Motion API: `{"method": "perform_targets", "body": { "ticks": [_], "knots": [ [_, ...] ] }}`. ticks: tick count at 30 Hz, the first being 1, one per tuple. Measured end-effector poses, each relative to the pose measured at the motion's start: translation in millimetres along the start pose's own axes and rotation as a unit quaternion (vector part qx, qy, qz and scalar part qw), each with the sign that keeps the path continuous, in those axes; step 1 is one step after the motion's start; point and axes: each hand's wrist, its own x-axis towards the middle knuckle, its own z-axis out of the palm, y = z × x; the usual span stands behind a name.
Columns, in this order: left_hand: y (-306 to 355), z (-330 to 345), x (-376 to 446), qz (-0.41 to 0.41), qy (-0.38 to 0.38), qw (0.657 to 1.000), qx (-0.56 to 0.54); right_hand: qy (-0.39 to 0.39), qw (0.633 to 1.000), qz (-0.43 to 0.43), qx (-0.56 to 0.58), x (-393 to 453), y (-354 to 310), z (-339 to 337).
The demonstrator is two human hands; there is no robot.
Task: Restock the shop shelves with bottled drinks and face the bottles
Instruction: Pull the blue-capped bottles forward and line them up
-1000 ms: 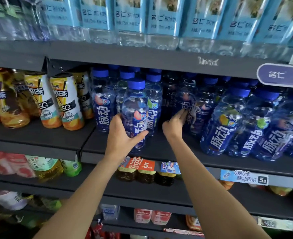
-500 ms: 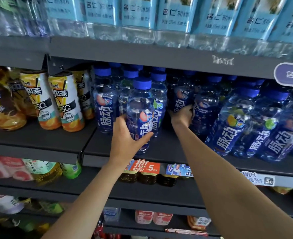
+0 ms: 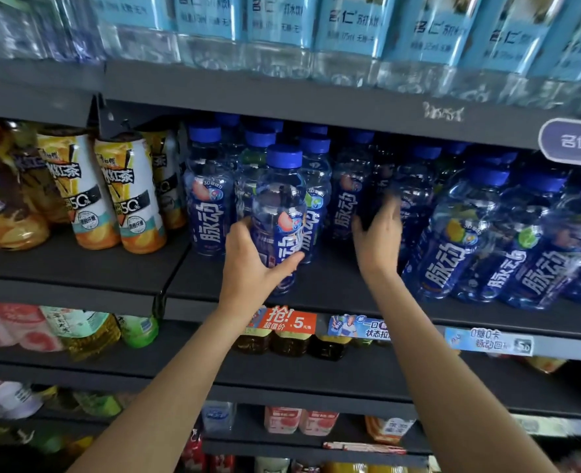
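While left hand (image 3: 251,268) grips blue bottle (image 3: 279,213), right hand (image 3: 379,238) spread, fingers blurred among neighbouring bottles (image 3: 415,199)

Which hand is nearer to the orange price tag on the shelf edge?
Left. The left hand grips a blue bottle directly above the orange price tag; the right hand is higher, farther right.

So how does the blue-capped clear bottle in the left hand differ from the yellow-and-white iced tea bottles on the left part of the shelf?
The blue-capped clear bottle is see-through with a dark blue label; the yellow-and-white iced tea bottles are wrapped fully in an opaque print. The left hand grips the blue one at the shelf's front, while no hand touches the tea bottles. Its blue cap shows plainly; their tops sit in shadow under the shelf above. Both carry large Chinese lettering.
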Motion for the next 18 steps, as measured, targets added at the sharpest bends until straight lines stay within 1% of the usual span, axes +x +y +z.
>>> {"method": "perform_targets", "body": {
  "ticks": [1,2,3,6,9,12,14,16,18],
  "knots": [
    [0.4,0.4,-0.4,0.002,0.004,1.000,0.003,0.059,0.998,-0.033,-0.012,-5.3,-1.2,-6.8],
    [1.0,0.9,-0.8,0.003,0.006,1.000,0.004,0.099,0.994,-0.044,-0.026,-7.4,-1.9,-12.1],
    [1.6,1.5,-1.0,0.002,0.007,1.000,0.004,0.113,0.992,-0.036,-0.051,-5.4,-2.3,-15.3],
    [4.0,3.0,-1.0,-0.009,0.007,1.000,0.004,0.064,0.990,0.059,-0.107,13.1,-9.0,-15.8],
    [5.7,3.2,0.3,-0.016,0.003,1.000,0.004,0.048,0.982,0.163,-0.081,36.0,-16.8,-9.4],
    [8.2,2.9,0.2,-0.017,0.001,1.000,0.009,0.049,0.972,0.226,-0.045,43.6,-17.4,-9.9],
    [8.1,3.0,0.0,-0.016,0.008,1.000,0.006,0.033,0.974,0.218,-0.051,39.3,-17.5,-8.1],
    [7.7,4.1,-0.2,-0.015,0.014,1.000,-0.004,0.019,0.981,0.181,-0.061,31.0,-18.0,-7.7],
    [6.6,4.7,-0.7,-0.015,0.013,1.000,-0.007,-0.005,0.991,0.132,-0.032,20.8,-17.6,-9.9]
  ]
}}
